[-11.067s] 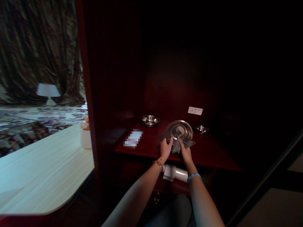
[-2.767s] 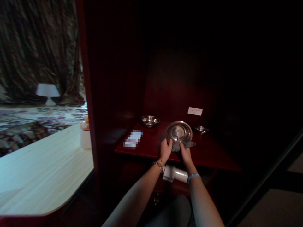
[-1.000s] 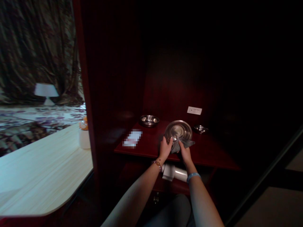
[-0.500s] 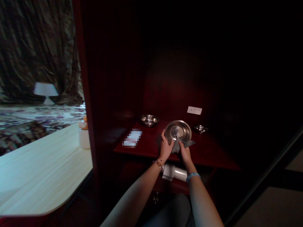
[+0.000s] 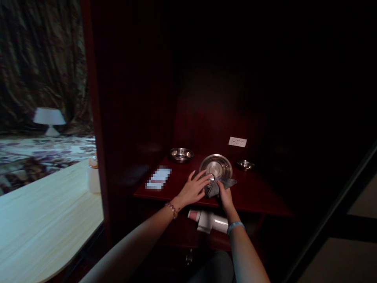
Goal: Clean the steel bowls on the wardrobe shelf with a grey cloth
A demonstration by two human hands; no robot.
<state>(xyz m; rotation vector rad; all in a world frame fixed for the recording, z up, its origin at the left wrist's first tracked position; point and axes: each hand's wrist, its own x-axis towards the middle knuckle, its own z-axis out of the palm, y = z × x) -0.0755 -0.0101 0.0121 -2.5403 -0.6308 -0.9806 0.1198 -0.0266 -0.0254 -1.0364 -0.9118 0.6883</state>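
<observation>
A round steel dish (image 5: 219, 163) is held tilted over the dark red desk, its hollow side facing me. My right hand (image 5: 225, 196) grips its near edge through a grey cloth (image 5: 213, 189), with the thumb on top. My left hand (image 5: 193, 190) has its fingers spread, and their tips reach the cloth and the dish's lower left part. Behind to the left a steel bowl (image 5: 181, 155) stands on the desk. A smaller steel bowl (image 5: 245, 164) stands to the right of the dish.
A blurred pale rectangle (image 5: 158, 178) lies on the red desk (image 5: 259, 192) at the left. White and pink cylindrical things (image 5: 219, 223) lie on the shelf below. A dark partition separates a light wooden table (image 5: 53, 208) bearing a white jar (image 5: 93, 180).
My left hand has let go of the dish's left rim and moved down and left, its fingers now spread. The whole view has shifted slightly, while my right hand keeps its grip.
</observation>
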